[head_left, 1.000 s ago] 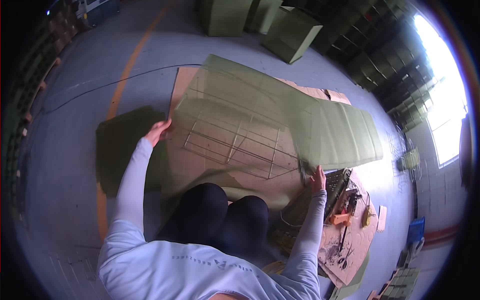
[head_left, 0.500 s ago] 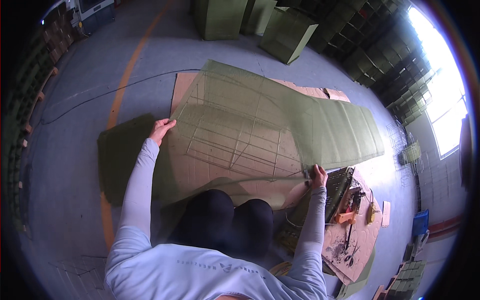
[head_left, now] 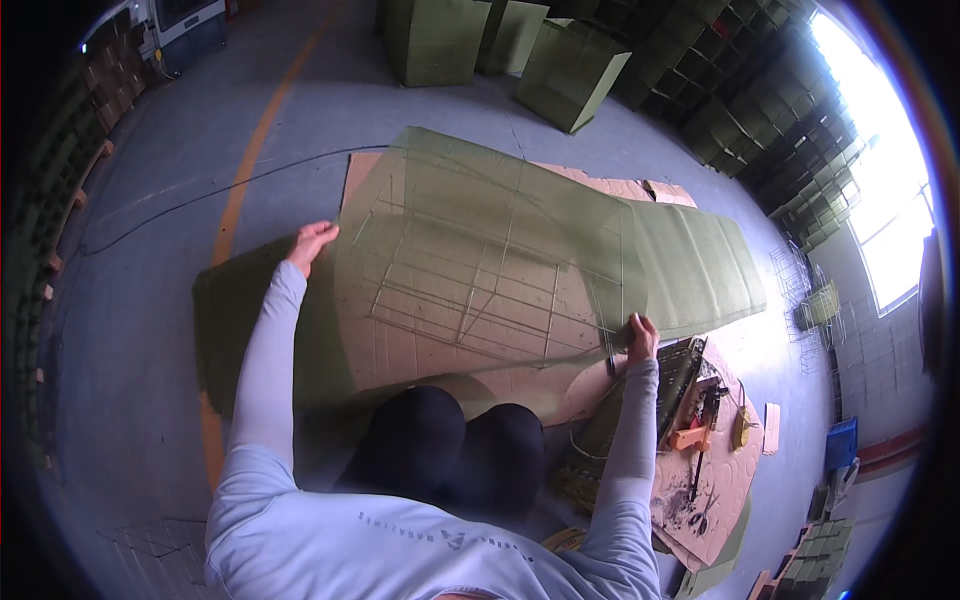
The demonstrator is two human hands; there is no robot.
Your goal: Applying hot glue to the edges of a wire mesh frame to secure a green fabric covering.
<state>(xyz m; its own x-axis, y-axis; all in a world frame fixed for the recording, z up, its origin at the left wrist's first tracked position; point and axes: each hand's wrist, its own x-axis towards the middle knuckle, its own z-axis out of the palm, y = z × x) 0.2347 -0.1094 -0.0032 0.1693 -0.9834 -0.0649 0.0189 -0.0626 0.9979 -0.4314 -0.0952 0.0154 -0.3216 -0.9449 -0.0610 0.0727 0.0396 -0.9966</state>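
A sheet of sheer green mesh (head_left: 560,215) is stretched between my two hands over a wire frame (head_left: 478,282), whose thin metal bars show through it. My left hand (head_left: 313,243) pinches the mesh at its left edge. At the right, near the frame's near corner, my right hand (head_left: 642,338) grips the mesh between thumb and fingers. The frame lies on a flat cardboard sheet (head_left: 400,350) in front of my knees. More green mesh (head_left: 700,255) spreads out to the right, and a darker green piece (head_left: 255,320) lies on the floor at the left.
Right of my right forearm, a cardboard piece (head_left: 725,490) bears an orange-handled tool (head_left: 690,438), scissors (head_left: 704,515) and a yellow tool (head_left: 741,428). Green mesh-covered boxes (head_left: 435,40) stand at the far side. A dark cable (head_left: 180,207) crosses the floor. Wire frames (head_left: 800,290) stand at the right.
My left hand has moved slightly left and farther away with the mesh edge. My right hand has shifted slightly farther away too, and the mesh now lies over the frame's right side.
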